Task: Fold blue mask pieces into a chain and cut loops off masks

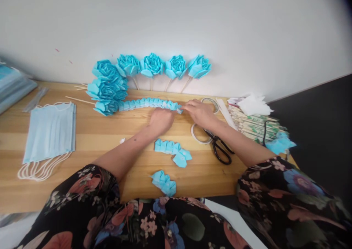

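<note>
A long strip of folded blue petals [150,103] lies in a slight arc across the wooden table, below the standing blue flowers. My left hand [162,118] is closed at the strip's near side, close to its right end; its fingertips are partly hidden. My right hand [198,112] pinches that right end between thumb and fingers. Nearer to me lie a shorter row of folded petals [167,146] and a small group of petals [164,183]. Black-handled scissors [222,153] rest beside a roll of white tape [195,135], below my right forearm.
Several blue flowers on sticks [151,65] lean against the wall, with more piled at left [106,88]. A stack of blue face masks [51,132] lies on the left. Bundled wooden sticks [247,126], white tissue [254,105] and another tape roll [216,104] are at right.
</note>
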Demonstrator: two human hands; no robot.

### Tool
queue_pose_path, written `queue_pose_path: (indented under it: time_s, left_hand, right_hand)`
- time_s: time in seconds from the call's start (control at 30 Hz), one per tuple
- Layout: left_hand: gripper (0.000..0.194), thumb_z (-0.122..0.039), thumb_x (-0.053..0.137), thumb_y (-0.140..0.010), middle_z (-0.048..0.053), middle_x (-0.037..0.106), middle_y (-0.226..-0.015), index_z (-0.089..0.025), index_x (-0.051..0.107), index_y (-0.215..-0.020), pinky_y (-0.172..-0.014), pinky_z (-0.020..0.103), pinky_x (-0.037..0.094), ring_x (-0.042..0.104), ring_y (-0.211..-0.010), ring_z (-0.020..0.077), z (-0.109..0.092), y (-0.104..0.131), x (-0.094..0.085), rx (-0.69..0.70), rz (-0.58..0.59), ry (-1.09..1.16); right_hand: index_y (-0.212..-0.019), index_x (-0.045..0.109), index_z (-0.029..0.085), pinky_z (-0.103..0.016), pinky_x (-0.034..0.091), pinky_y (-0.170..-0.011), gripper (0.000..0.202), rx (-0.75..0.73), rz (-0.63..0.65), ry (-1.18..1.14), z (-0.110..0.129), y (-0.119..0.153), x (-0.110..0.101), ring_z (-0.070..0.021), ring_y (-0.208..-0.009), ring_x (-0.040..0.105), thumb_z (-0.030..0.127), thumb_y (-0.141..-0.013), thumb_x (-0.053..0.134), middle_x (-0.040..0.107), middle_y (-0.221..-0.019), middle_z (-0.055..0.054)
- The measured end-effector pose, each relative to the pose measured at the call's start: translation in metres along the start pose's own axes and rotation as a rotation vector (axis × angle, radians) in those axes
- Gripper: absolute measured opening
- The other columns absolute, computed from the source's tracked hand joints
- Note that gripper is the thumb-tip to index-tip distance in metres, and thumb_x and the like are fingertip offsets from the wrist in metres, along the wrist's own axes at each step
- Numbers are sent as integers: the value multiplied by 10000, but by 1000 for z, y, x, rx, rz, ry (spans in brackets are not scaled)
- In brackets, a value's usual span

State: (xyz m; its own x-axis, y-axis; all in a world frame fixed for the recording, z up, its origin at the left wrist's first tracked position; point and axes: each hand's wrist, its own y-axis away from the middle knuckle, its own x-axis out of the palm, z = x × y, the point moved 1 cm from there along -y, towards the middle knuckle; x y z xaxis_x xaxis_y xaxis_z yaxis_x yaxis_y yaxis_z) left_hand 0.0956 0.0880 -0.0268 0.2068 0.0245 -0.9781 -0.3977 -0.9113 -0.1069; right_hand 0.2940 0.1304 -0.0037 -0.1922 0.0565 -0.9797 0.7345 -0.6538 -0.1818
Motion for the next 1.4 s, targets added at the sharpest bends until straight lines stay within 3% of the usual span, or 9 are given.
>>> queue_pose_path:
  time_s: [0.23, 0.43, 0.6, 0.67, 0.77, 0.9, 1.03, 1.13, 1.4]
  left_hand:
    - [378, -201, 402, -964, 101, 778, -979, -219, 755, -1097, -800, 360, 495, 724, -897, 269, 1, 1, -4, -47, 7, 60]
    - [382, -226, 444, -932, 41, 775, -1119, -272, 767, -1130, -831, 313, 507, 710, -1030, 237, 8, 2, -10, -207, -55, 284]
    - [388, -219, 455, -911, 45, 783, -1080, -293, 785, -1099, -856, 332, 513, 714, -1000, 247, 6, 1, -8, -167, -29, 233]
    - [401, -218, 450, -910, 54, 782, -1083, -295, 781, -1122, -864, 337, 513, 713, -1005, 254, 5, 1, -6, -164, -18, 191]
    - [411, -230, 431, -925, 54, 776, -1114, -291, 777, -1138, -875, 342, 514, 711, -1027, 260, 6, 1, -3, -160, -21, 179]
    - [426, -258, 425, -949, 32, 747, -1209, -319, 713, -1257, -909, 328, 507, 693, -1099, 246, 8, 3, -2, -176, -78, 248]
    - [440, -310, 436, -973, 58, 752, -1189, -281, 630, -1367, -896, 311, 502, 698, -1089, 244, 9, 4, -6, -221, -120, 298]
    - [428, -341, 435, -986, 63, 774, -1098, -261, 629, -1359, -873, 306, 496, 709, -1052, 246, 9, 5, -9, -228, -125, 296]
    - [381, -297, 428, -982, 44, 749, -1200, -266, 704, -1244, -902, 305, 491, 689, -1119, 244, 11, 10, -4, -162, -154, 293]
  right_hand:
    - [-1231, 713, 208, -320, 472, -848, 448, 86, 103, -23, 9, -9, 11, -231, -1018, 637, 70, -950, 393, 723, -1094, -84]
    - [-1249, 696, 197, -340, 475, -842, 398, 90, 193, 93, 25, -10, 9, -262, -1057, 637, 129, -977, 414, 713, -1116, -118]
    - [-1242, 672, 187, -365, 496, -888, 387, 182, 180, -18, 27, -14, 4, -270, -1093, 654, 133, -973, 398, 726, -1142, -121]
    - [-1311, 615, 201, -366, 509, -901, 402, 257, 122, -166, 22, -10, -10, -246, -1056, 682, 153, -968, 412, 741, -1157, -91]
    - [-1362, 562, 189, -370, 531, -891, 430, 352, -83, -357, 16, 12, -39, -214, -959, 711, 189, -955, 425, 762, -1107, -70]
    - [-1197, 680, 194, -348, 549, -853, 338, 454, -276, -449, 20, 62, -62, -197, -913, 715, 289, -954, 466, 771, -1029, -53]
    - [-1111, 726, 203, -356, 542, -810, 285, 542, -272, -286, 34, 105, -52, -228, -933, 708, 306, -939, 522, 772, -1041, -75]
    - [-1038, 737, 210, -361, 520, -802, 249, 548, -241, -94, 45, 122, -37, -238, -919, 690, 261, -949, 511, 764, -997, -86]
    - [-1004, 731, 196, -326, 467, -719, 209, 553, -178, 95, 56, 118, -11, -237, -894, 661, 231, -956, 530, 731, -938, -93]
